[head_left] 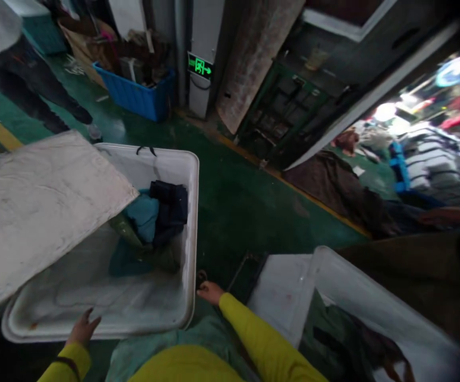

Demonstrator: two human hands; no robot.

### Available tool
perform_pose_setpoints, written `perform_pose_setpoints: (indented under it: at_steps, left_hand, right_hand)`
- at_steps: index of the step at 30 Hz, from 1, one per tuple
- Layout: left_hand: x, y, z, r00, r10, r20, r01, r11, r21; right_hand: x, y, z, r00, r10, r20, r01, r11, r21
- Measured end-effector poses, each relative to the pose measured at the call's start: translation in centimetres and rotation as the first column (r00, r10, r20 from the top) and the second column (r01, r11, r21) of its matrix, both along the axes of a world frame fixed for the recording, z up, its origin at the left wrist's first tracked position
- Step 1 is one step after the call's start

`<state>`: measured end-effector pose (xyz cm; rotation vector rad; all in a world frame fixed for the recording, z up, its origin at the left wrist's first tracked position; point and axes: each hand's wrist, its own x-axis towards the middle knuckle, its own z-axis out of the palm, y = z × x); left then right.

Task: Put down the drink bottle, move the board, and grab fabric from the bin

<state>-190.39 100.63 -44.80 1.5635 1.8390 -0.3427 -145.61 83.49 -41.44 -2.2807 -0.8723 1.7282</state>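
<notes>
The left hand, in a yellow sleeve, reaches over the near rim of a large white plastic tub with its fingers spread and nothing in its grasp. The right hand sits at the tub's near right corner, just outside the rim; it seems loosely curled, though the dim light leaves it unclear whether it grips the edge or merely touches it. Inside the tub, towards the far end, lies a heap of clothing: a folded dark navy garment resting against a teal cloth. A flat white board overhangs the tub's left side. That board could slide in if the tub is jolted, since it seems only propped there.
</notes>
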Motion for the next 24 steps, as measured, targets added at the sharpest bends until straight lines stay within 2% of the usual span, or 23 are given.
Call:
perform_pose_setpoints:
  at_steps: [3,6,12,17,19,21,24]
  left_hand:
    - [2.6,-1.7,-1.5,0.993,0.036,0.109,-0.028,0.997,-0.069]
    - [2.7,-2.3,-2.5,0.984,0.038,0.172,-0.026,0.997,-0.074]
    - [0.0,-2.2,-3.8,0.972,0.113,0.205,-0.107,0.993,-0.041]
    - [-0.3,-1.9,-3.6,0.945,0.233,0.230,-0.233,0.972,-0.026]
    - [0.0,-1.9,-3.5,0.914,0.320,0.251,-0.325,0.945,-0.021]
    - [0.5,-2.2,-3.3,0.852,0.437,0.288,-0.454,0.891,-0.011]
    - [2.3,-3.4,-2.6,0.703,0.625,0.339,-0.664,0.748,-0.003]
  right_hand:
    - [3.1,2.7,0.8,0.998,0.001,0.056,-0.005,0.997,0.072]
    - [4.0,6.1,1.3,0.997,-0.004,0.082,-0.007,0.991,0.137]
    - [0.5,11.6,2.1,0.992,0.093,0.084,-0.106,0.980,0.169]
    - [-0.6,16.5,1.6,0.972,0.217,0.091,-0.228,0.964,0.135]
    - [-0.2,18.9,0.9,0.961,0.266,0.073,-0.272,0.956,0.110]
    - [0.4,21.2,0.0,0.949,0.313,0.031,-0.315,0.947,0.058]
    - [1.1,23.8,-1.5,0.921,0.381,-0.083,-0.387,0.918,-0.083]
